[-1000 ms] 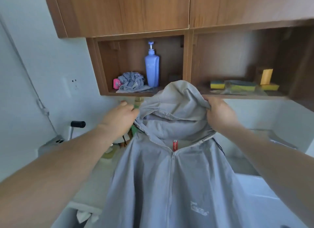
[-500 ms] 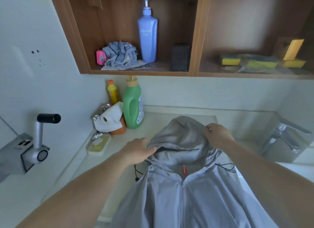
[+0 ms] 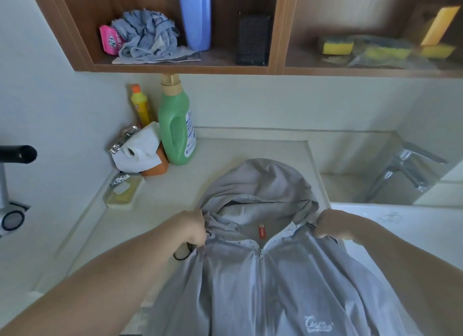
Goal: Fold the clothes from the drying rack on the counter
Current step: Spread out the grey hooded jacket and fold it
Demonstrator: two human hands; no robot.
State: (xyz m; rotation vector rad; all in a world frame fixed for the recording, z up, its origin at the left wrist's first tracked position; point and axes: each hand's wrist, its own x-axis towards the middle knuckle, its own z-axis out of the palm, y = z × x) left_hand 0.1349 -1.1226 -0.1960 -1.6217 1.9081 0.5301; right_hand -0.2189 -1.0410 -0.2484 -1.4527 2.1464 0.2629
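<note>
Evidently, the grey hooded jacket (image 3: pixel 263 273) is pinched at both sides of its collar by the 2 hands, left hand (image 3: pixel 193 229) and right hand (image 3: pixel 330 225) apart, so that it is laid front-up and flat on the counter (image 3: pixel 225 155) for folding.
</note>
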